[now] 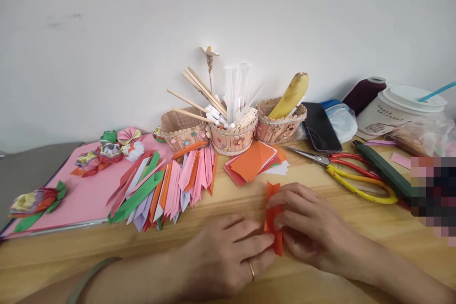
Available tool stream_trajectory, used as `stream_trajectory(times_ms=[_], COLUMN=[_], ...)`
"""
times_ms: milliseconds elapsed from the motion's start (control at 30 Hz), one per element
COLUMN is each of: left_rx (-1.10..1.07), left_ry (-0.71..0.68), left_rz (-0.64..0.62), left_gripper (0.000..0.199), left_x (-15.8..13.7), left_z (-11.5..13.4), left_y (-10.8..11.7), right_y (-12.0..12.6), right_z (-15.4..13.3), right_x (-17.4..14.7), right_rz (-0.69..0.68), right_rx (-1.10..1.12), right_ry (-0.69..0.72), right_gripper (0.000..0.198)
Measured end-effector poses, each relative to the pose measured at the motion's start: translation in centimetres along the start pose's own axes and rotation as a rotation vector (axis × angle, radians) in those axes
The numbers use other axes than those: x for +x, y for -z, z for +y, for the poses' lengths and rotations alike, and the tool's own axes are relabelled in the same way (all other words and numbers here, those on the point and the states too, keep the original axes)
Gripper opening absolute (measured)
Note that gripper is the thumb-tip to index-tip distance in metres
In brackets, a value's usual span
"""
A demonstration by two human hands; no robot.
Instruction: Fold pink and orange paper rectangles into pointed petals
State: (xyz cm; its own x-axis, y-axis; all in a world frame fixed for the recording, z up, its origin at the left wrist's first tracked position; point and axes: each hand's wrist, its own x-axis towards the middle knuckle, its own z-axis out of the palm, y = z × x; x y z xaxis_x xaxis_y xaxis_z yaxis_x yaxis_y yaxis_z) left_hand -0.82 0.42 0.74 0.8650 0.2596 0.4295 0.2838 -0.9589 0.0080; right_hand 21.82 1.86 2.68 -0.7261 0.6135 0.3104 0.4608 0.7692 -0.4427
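Note:
A folded orange piece of paper [273, 232] stands between my hands near the table's front edge, its long side running away from me. My right hand [317, 223] grips its right side with bent fingers. From the left, my left hand [228, 251], wearing a gold ring, presses its fingertips on the paper's lower part; its thumb is hidden. Just beyond lies a small stack of coloured paper rectangles [252, 161], orange on top. Left of it, a row of folded paper pieces [171, 190] in pink, green, orange, white and purple rests on the table.
Paper flowers [35, 204] lie on a pink sheet [85, 194] at left. Decorated wooden-stick baskets [233, 138] with sticks, pens and a banana [291, 95] stand by the wall. Scissors [356, 171], a phone [318, 126], a dark green tool [384, 171] and a lidded cup [388, 114] are at right.

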Motion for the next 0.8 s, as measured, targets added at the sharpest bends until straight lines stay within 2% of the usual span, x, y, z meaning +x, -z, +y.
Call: stream_trajectory(times_ms=[100,433,633,800], left_rx=[0.062,0.164,0.224,0.210], left_ry=[0.023,0.011,0.034,0.019], left_rz=[0.045,0.095,0.109,0.102], left_gripper=[0.020,0.024,0.026,0.034], left_x=[-0.05,-0.28,-0.44,-0.36], left_z=[-0.07,-0.07,-0.09,0.05], left_y=[-0.29,-0.72,-0.53,-0.57], right_y=[0.15,0.33,-0.04,-0.10], right_z=[0.13,0.54,0.58,0.19], right_x=[-0.07,-0.89,-0.69,-0.56], right_rz=[0.025,-0.163,-0.132,-0.102], right_rx=[-0.038,-0.105,-0.081,-0.086], right_ry=[-0.013,0.017,0.007,0.006], right_gripper=[0.015,0.017,0.026,0.017])
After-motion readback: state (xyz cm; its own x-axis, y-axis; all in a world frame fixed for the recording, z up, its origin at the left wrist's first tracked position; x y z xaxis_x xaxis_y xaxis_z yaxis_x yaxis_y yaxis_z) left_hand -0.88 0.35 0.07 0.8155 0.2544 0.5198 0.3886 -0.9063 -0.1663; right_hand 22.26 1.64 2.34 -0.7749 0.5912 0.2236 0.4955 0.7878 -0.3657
